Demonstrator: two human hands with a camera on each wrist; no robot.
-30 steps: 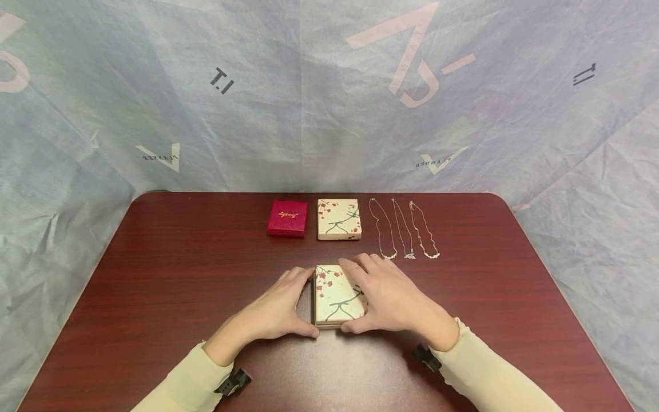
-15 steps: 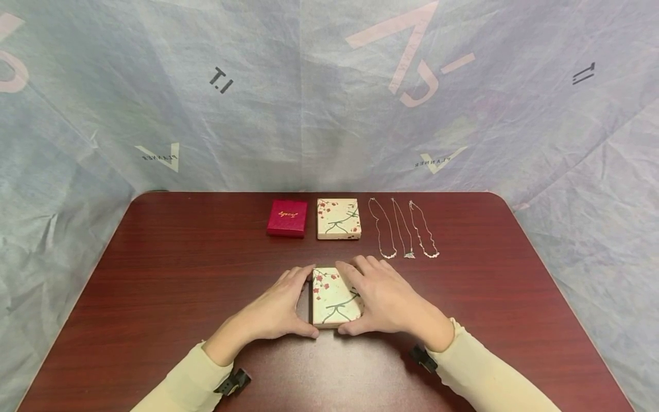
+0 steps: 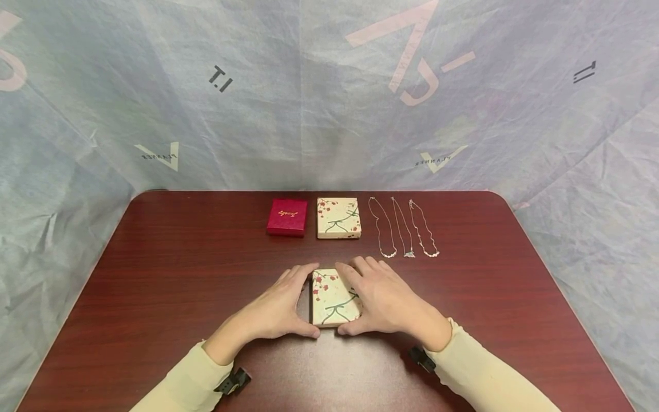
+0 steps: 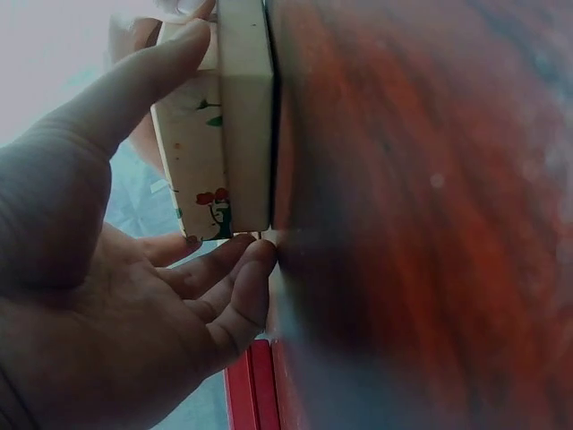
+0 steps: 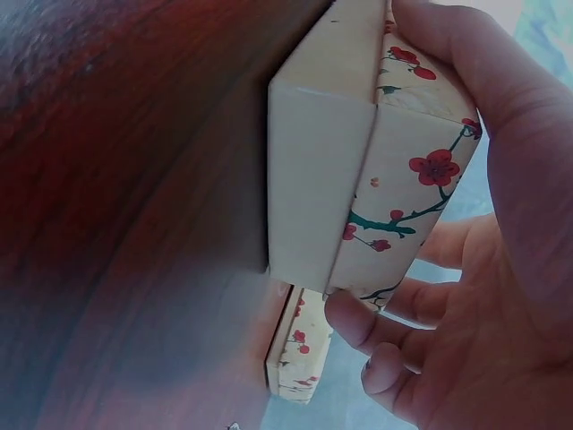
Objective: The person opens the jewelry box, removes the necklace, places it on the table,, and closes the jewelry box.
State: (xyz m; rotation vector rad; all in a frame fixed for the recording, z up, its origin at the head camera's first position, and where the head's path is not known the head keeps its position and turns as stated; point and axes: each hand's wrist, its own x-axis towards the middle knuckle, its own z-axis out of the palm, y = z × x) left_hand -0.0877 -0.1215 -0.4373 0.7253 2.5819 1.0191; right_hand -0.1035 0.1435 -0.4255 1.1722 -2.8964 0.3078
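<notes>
A cream gift box (image 3: 332,303) printed with red blossoms lies in front of me in the head view. My right hand (image 3: 388,297) grips its patterned lid (image 5: 407,193) from the right, thumb on the near side and fingers at the far side. In the right wrist view the lid sits over a plain cream base (image 5: 313,179), much of whose side shows below it. My left hand (image 3: 273,306) spans the box's left end, with the thumb at the near edge and fingertips at the far edge. The palm stays apart from the box.
Behind the box lie a red box (image 3: 287,217) with gold lettering and a second blossom-printed box (image 3: 338,218). To their right, three thin necklaces (image 3: 404,229) are laid out side by side on the dark red tabletop (image 3: 195,246). Grey fabric (image 3: 298,114) hangs behind.
My right hand and the lid have shifted slightly left and toward me, and the lid now covers more of the base. The left hand stays nearly in place.
</notes>
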